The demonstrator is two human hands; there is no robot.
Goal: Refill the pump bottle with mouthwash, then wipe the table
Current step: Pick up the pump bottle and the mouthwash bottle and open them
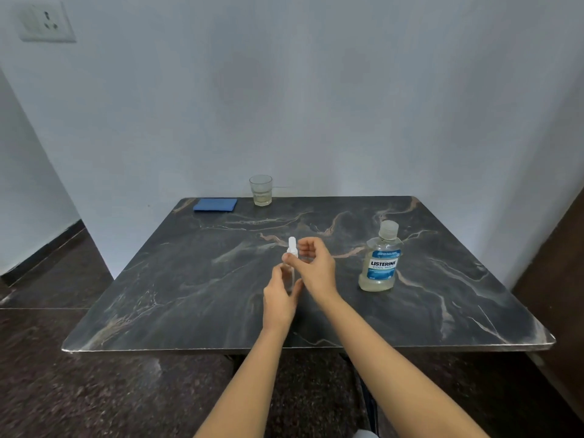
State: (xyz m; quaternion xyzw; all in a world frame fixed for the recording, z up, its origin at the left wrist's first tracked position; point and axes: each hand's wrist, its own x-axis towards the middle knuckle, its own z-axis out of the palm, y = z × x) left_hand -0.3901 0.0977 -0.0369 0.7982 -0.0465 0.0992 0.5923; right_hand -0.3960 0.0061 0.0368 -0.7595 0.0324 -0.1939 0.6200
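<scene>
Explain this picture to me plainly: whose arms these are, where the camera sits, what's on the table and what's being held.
There is no machine here. A person wears a camera on the head, looking down at their own bare arms. This is the only view. The left hand holds a small clear pump bottle upright by its body, on the dark marble table. The right hand reaches its top, thumb near the pump; whether that grip has closed is unclear. To the right stands a capped mouthwash bottle. At the far edge lie a folded blue cloth and a glass with a little pale liquid.
</scene>
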